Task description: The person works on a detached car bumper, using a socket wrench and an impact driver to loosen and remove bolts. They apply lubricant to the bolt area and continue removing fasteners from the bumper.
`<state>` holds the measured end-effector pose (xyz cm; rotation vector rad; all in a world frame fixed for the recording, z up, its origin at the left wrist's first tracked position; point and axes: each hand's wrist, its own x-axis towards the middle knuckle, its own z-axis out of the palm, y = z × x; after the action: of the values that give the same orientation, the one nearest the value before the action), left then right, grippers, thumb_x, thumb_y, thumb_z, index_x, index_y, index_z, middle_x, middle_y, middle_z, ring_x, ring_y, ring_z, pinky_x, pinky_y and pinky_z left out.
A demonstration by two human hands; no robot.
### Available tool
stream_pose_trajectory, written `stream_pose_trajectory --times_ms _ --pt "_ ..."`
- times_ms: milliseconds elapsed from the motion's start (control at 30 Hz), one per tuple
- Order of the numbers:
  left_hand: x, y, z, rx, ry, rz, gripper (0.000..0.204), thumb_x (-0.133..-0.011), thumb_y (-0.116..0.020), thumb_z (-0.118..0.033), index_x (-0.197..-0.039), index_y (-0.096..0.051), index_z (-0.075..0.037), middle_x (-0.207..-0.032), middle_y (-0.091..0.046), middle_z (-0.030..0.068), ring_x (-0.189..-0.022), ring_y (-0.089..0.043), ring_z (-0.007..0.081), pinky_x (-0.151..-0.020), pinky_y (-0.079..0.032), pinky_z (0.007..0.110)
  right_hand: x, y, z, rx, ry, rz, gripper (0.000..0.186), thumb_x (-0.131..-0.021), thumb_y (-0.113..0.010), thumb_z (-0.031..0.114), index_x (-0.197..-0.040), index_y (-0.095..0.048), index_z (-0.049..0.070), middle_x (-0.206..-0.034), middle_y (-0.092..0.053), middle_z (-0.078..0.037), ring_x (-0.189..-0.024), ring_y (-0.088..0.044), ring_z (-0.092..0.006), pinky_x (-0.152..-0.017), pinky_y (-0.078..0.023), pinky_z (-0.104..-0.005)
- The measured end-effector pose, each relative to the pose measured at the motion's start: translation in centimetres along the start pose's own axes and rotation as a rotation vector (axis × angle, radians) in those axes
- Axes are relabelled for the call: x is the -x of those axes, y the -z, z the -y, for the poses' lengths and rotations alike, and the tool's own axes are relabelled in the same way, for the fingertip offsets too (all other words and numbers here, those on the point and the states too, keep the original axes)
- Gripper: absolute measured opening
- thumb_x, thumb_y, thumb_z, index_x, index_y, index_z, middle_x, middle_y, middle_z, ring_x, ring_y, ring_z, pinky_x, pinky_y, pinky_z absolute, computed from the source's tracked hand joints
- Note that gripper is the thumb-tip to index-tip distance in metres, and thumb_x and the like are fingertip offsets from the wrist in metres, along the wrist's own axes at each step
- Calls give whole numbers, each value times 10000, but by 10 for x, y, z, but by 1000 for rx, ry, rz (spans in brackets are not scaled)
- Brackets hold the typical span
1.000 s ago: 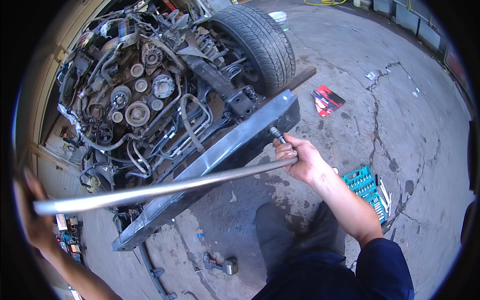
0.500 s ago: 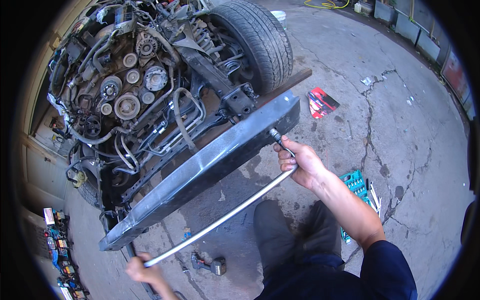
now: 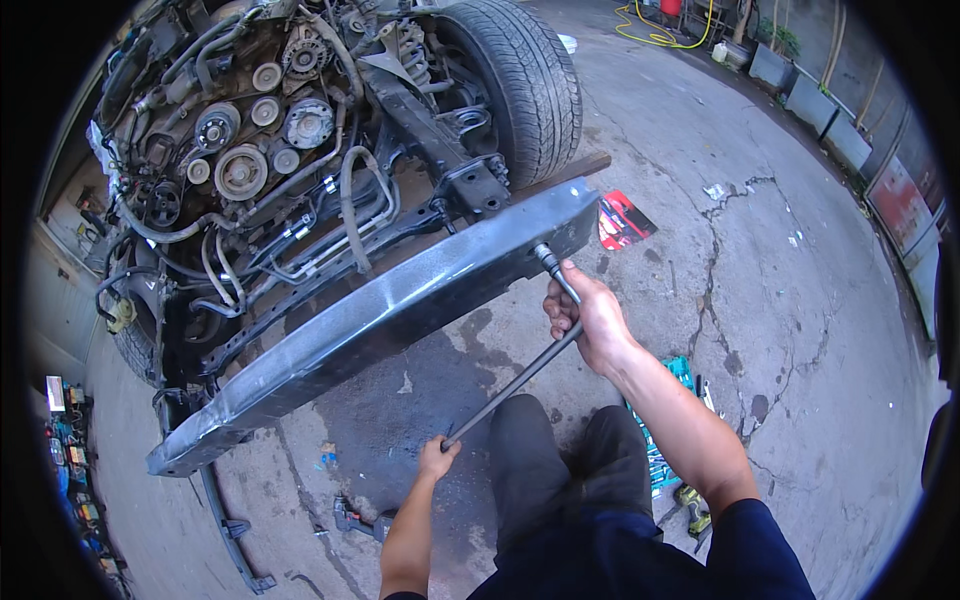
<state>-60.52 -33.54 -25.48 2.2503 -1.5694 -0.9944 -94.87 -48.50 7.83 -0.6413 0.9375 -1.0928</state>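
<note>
Floor: cracked grey concrete (image 3: 820,450), stained dark near the knees.
Vehicle front: engine (image 3: 240,172) laid bare at upper left, its pulleys showing; tyre (image 3: 545,95) to the right of it.
Beam: grey beam (image 3: 385,300) across the front of the vehicle, its long axis running from lower left to upper right.
Socket: socket (image 3: 543,256) against the beam's near face, close to the beam's right end; how deep it sits is hidden.
Shaft: short shaft (image 3: 567,287) running from the socket down and rightward into the right hand (image 3: 592,315).
Right grip: fingers curled and clamped round the shaft, thumb toward the socket; the join with the bar is covered by the hand.
Bar: long bar (image 3: 512,386) sloping from the right hand down and leftward, in front of the knees, a little steeper than the beam.
Left grip: left hand (image 3: 437,458) closed round the bar's lower end.
Key relation: socket up and left of the right hand, just beyond its thumb; right hand much the nearer, left hand at the bar's opposite end.
About: red packet (image 3: 626,222) beside the beam's right end; teal tool case (image 3: 657,468) partly behind the right forearm; drill (image 3: 352,520) left of the left forearm.
</note>
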Motion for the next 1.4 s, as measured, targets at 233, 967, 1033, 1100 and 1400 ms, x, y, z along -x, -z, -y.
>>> stream_pose_trajectory --times_ms 233,967,1033,1100,1400 --pt "32 28 -63 -1 -111 46 445 -828 -719 -329 -1150 -655 -29 -1084 -705 230 -1040 -681 389 -902 -528 427 0 6 -6 -159 -29 87 375 -1043 -480 438 -887 -505 97 -615 -364 57 -508 -332 -67 -501 -290 -245" --pt "78 79 -337 335 -764 -17 441 -1045 -478 -393 -1042 -627 22 -746 -643 259 -719 -654 472 -640 -494 494 27 0 -27 -224 -79 -239 389 -1042 -517 393 -839 -517 61 -574 -347 45 -456 -318 -86 -419 -257 -267" --pt "77 69 -331 237 -594 138 425 -1036 -499 -383 -1013 -635 20 -775 -649 277 -760 -649 492 -653 -496 501 33 8 -40 -209 -125 -200 407 -1043 -514 390 -827 -527 45 -567 -356 37 -450 -318 -87 -411 -244 -263" --pt "78 61 -322 346 -655 81 392 -1030 -508 -357 -1010 -623 18 -794 -645 288 -787 -638 506 -651 -500 503 26 14 -48 -160 -70 -139 421 -1041 -518 384 -834 -547 19 -567 -367 29 -452 -316 -87 -416 -241 -263" --pt "68 21 -227 373 -540 -40 346 -966 -614 -255 -1180 -590 16 -1049 -642 259 -976 -630 447 -827 -499 476 -5 33 -152 -56 -107 -161 396 -1004 -609 421 -778 -538 105 -512 -341 57 -414 -282 -80 -402 -219 -275"
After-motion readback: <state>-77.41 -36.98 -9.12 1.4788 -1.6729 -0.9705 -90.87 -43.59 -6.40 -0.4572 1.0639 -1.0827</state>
